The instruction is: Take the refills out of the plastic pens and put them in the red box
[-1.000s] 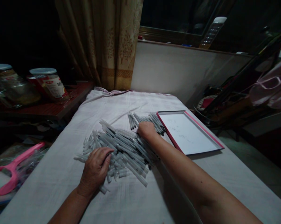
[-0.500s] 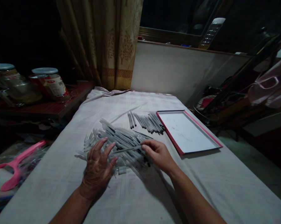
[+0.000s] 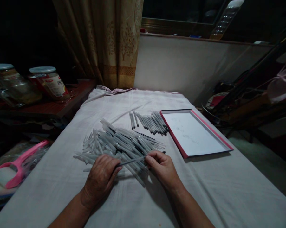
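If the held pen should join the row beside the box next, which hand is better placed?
Probably the right hand: it grips the pen and is nearer the row and the box. The left hand, also holding the pen, would likely reach across the pile.

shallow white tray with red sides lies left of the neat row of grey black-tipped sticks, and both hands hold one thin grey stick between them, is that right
Not quite: the head view shows the shallow white tray with red sides lying right of the neat row of grey black-tipped sticks. The left hand and right hand do hold one thin grey stick between them.
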`<action>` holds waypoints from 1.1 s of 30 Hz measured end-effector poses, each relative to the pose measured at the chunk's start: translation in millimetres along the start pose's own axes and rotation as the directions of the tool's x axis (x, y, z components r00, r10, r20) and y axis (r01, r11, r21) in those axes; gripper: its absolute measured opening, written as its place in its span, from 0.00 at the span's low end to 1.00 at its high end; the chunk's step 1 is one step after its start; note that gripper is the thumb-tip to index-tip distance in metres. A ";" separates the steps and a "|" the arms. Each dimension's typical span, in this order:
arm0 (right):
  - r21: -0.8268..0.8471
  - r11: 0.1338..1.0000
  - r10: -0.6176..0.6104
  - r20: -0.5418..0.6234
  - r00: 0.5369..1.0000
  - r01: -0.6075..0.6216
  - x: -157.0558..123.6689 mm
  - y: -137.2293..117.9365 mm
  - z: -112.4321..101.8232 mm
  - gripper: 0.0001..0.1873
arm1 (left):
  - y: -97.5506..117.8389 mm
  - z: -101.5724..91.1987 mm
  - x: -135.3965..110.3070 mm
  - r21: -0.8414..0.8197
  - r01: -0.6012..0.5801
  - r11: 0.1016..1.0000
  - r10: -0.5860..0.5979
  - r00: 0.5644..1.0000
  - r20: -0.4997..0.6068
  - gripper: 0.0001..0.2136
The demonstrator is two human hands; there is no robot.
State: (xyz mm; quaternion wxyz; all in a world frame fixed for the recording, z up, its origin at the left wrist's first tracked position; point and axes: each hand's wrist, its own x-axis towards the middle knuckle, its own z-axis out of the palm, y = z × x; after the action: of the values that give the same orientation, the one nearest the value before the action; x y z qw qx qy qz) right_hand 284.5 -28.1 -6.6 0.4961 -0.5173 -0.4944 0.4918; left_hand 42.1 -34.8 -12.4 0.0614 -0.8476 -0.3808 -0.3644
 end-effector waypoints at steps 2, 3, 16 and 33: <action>-0.027 0.998 -0.059 -0.015 0.998 0.059 -2.2 -2.2 -0.4 0.12 | 0.0 -1.3 1.0 0.002 -0.001 1.000 0.001 1.000 -0.002 0.06; -0.053 0.994 -0.102 -0.024 0.995 0.100 -3.1 -3.5 -0.6 0.10 | -0.3 -2.2 1.4 0.006 -0.004 1.000 0.004 1.000 -0.002 0.06; -0.158 0.983 -0.099 -0.005 0.995 0.097 -6.7 -5.1 0.2 0.12 | -6.8 -2.9 -4.8 -0.001 0.029 1.000 -0.029 0.998 0.047 0.07; -0.185 0.969 -0.161 0.037 0.986 0.165 -6.0 -5.4 -1.8 0.10 | -5.4 -2.5 -2.3 -0.006 0.000 1.000 0.000 0.997 0.078 0.09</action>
State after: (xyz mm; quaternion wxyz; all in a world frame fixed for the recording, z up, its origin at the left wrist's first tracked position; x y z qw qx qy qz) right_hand 285.9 -34.0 -1.0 0.4786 -0.5141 -0.5844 0.4063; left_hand 35.9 -33.4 -13.0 0.0442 -0.8612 -0.3820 -0.3324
